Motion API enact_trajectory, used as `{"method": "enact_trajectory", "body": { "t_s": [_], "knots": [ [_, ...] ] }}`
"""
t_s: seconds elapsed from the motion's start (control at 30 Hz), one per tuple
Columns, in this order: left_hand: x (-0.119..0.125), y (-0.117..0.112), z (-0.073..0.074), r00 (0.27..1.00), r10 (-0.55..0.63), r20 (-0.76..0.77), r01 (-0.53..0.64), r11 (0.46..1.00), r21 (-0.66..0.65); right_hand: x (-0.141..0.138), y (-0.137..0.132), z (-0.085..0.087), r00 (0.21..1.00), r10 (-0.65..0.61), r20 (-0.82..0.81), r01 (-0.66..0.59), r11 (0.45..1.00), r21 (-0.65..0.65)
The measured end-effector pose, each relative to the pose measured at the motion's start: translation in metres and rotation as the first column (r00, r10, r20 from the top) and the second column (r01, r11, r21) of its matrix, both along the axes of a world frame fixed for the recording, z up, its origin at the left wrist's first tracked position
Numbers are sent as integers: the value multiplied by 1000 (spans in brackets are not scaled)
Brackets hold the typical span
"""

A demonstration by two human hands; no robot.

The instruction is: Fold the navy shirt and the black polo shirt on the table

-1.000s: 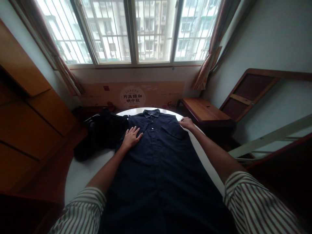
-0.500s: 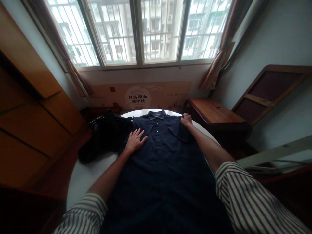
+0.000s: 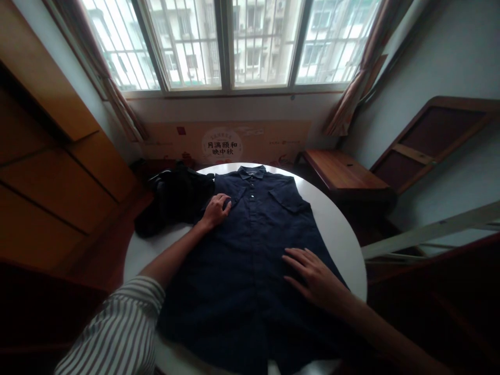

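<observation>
From the head camera, a dark navy button-front shirt [image 3: 244, 255] lies flat on a round white table [image 3: 346, 250], with its long axis running from the collar [image 3: 250, 172] at the far side toward the person and slightly right of the table's middle. Its lower end reaches the near part of the table and runs out of view at the bottom of the frame.

The two hands are well apart, both on the shirt. The left hand [image 3: 214, 211] rests near the far end, just left of the button placket, with its fingers curled; whether it pinches the cloth cannot be told. The right hand [image 3: 314, 277] lies open and spread across the shirt's right side, much nearer the person, its fingers pointing left. So the left hand is nearer the collar, the right nearer the lower end.

A crumpled black garment [image 3: 175, 200] sits at the far left of the table, against the shirt's left edge. A striped sleeve [image 3: 121, 328] covers the left arm. Beyond the table stand a printed cardboard panel [image 3: 222, 146] and a barred window [image 3: 230, 47].
</observation>
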State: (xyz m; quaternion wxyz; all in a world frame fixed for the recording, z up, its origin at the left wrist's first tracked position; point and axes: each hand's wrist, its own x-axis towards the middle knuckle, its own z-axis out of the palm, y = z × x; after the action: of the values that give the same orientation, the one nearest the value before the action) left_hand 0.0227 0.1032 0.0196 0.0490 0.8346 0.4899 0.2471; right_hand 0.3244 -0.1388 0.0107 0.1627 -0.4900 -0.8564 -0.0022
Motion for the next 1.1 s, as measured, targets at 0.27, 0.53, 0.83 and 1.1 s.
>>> {"method": "enact_trajectory", "body": {
  "t_s": [0.27, 0.53, 0.83, 1.1],
  "knots": [
    [-99, -147, 26, 1000, -8, 19, 12, 975, -221, 40, -133, -25, 991, -129, -30, 132, 986, 104],
    [-163, -260, 4, 847, 480, 229, -221, 710, -669, 57, -169, -36, 952, -182, -246, 233, 953, 196],
    [-161, -272, 18, 767, 536, 354, -18, 569, -822, 75, -163, -17, 982, -68, -178, 116, 955, 274],
    [-164, -270, 6, 812, 543, 215, -146, 544, -826, 1, -145, 11, 992, 126, 23, -128, 966, 224]
  ]
}}
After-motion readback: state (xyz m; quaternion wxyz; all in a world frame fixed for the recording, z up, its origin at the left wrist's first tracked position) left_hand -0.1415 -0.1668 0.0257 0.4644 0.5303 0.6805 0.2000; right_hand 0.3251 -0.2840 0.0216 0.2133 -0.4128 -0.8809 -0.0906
